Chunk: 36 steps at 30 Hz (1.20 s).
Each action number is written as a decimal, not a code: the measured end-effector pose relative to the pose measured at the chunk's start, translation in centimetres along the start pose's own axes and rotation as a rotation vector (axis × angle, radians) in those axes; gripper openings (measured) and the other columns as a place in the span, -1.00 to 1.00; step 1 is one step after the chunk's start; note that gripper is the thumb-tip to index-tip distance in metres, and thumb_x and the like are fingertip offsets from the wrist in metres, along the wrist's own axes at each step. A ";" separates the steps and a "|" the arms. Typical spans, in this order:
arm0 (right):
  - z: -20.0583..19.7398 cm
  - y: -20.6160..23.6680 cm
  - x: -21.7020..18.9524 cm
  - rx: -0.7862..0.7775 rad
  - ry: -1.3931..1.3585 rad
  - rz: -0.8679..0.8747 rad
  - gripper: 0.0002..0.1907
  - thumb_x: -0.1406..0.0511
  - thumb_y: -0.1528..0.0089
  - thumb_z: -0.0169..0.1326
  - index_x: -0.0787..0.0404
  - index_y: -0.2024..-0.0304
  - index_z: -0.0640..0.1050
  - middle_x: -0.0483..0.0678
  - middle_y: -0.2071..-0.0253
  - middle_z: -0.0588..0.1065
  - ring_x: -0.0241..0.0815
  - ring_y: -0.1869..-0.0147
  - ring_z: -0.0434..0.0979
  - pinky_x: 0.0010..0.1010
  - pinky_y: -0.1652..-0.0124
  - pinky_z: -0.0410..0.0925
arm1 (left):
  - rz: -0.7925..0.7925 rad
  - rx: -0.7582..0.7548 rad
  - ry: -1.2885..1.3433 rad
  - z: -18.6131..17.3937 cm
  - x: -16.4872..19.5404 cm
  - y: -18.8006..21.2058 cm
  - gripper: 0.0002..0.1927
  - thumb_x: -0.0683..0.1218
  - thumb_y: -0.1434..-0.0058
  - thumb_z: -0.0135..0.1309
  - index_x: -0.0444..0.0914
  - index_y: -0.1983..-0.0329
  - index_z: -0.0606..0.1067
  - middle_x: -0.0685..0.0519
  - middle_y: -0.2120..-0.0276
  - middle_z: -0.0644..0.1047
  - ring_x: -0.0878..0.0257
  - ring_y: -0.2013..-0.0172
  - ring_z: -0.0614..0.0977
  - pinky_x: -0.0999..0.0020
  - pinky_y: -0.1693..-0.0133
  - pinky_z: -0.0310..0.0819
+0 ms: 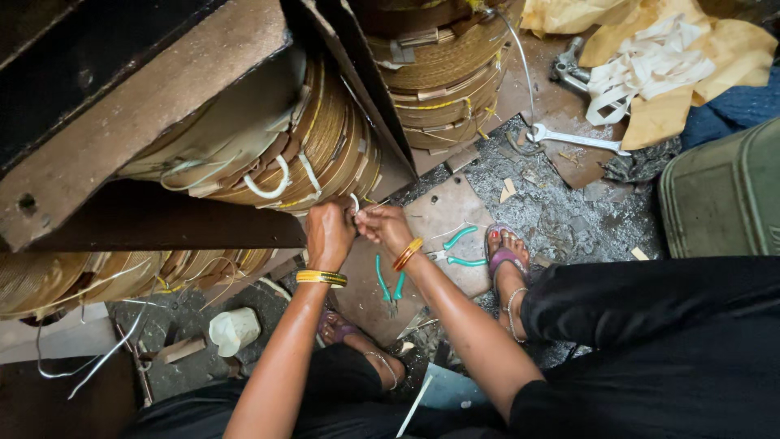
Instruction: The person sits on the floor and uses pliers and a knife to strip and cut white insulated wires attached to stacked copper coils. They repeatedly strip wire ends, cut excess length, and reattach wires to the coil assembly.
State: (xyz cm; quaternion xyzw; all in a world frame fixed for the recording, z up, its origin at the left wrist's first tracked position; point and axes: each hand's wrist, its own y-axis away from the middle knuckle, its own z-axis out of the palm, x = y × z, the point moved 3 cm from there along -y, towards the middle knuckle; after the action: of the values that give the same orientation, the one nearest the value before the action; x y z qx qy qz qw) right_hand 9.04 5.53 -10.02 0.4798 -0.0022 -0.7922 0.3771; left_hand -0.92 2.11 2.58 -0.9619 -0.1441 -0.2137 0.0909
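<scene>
Head cam, looking straight down. Person crouched on a littered workshop floor, both arms stretched fwd to the lower edge of a big tape-wrapped coil [309, 146] set in a dark metal frame [122, 114].

Left hand [329, 234] is clenched in a fist, knuckles up, pressed against the coil's bottom edge; a short white tape end [355, 201] sticks out by the thumb, prob. pinched there, though the fingertips are hidden. Gold bangle on that wrist.

Right hand [383, 228] sits just beside the left, touching it, fingers curled in toward the same spot. Can't tell what, if anything, it grips. Orange and gold bangles on the wrist.

On the floor below the hands: green-handled pliers [389, 286] on a flat brown board [455, 219], and a 2nd green-handled tool [455, 248] just right of them, near the right foot in a purple sandal [505, 254].

Further up: 2nd coil [443, 73] top centre, steel spanner [573, 139] on the floor, a heap of white tape strips [642, 69] on yellow paper top right. White cup [234, 329] lower left.
</scene>
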 end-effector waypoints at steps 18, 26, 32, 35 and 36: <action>-2.7 8.3 6.7 -0.652 1.974 -0.923 -0.56 0.27 -0.13 0.00 -0.07 -0.09 0.49 -0.02 -0.37 0.30 -0.03 -0.39 0.28 0.09 -0.25 0.17 | 0.145 -0.014 -0.157 2.1 -2.1 1.1 -0.89 -0.27 -0.16 0.07 -0.37 0.48 0.52 -0.34 0.45 0.53 -0.32 0.33 0.60 -0.17 0.32 0.44; -3.6 8.0 6.5 -0.661 2.214 -0.835 -0.61 0.21 -0.26 -0.02 0.02 -0.16 0.44 0.04 -0.17 0.41 0.00 -0.31 0.34 -0.05 -0.26 0.20 | 0.120 -0.020 -0.046 2.5 -1.1 0.2 -0.91 -0.33 -0.05 0.02 -0.37 0.44 0.55 -0.36 0.43 0.54 -0.29 0.36 0.63 -0.10 0.38 0.47; -4.2 7.6 4.1 -0.570 2.138 -0.502 -0.37 0.18 -0.04 0.19 0.28 -0.14 0.45 0.09 -0.13 0.41 0.04 -0.27 0.33 -0.13 -0.22 0.19 | 0.226 0.064 0.023 1.8 -0.5 0.1 -0.88 -0.36 -0.01 0.01 -0.38 0.43 0.55 -0.34 0.42 0.55 -0.30 0.35 0.62 -0.12 0.35 0.48; -6.1 8.0 1.3 -0.435 1.852 -0.348 -0.44 0.18 -0.07 0.21 0.20 -0.09 0.46 0.07 -0.08 0.43 0.07 -0.21 0.36 -0.13 -0.20 0.24 | 0.195 0.017 -0.009 2.3 -1.0 -0.1 -0.89 -0.34 -0.01 0.02 -0.37 0.46 0.56 -0.36 0.43 0.54 -0.29 0.34 0.62 -0.11 0.34 0.49; -6.9 8.2 0.6 -0.417 1.767 -0.276 -0.52 0.17 -0.12 0.21 0.15 -0.07 0.48 0.04 -0.05 0.44 0.06 -0.19 0.38 -0.13 -0.20 0.25 | 0.172 -0.010 -0.034 2.6 -1.2 -0.1 -0.90 -0.34 -0.01 0.03 -0.36 0.47 0.56 -0.36 0.44 0.53 -0.29 0.34 0.62 -0.10 0.33 0.49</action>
State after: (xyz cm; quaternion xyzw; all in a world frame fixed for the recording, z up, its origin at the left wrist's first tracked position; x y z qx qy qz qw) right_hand 19.03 1.78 -11.23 0.8292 0.4873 -0.1597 0.2226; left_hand -0.98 2.54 -0.20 -0.9747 -0.0615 -0.1894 0.1019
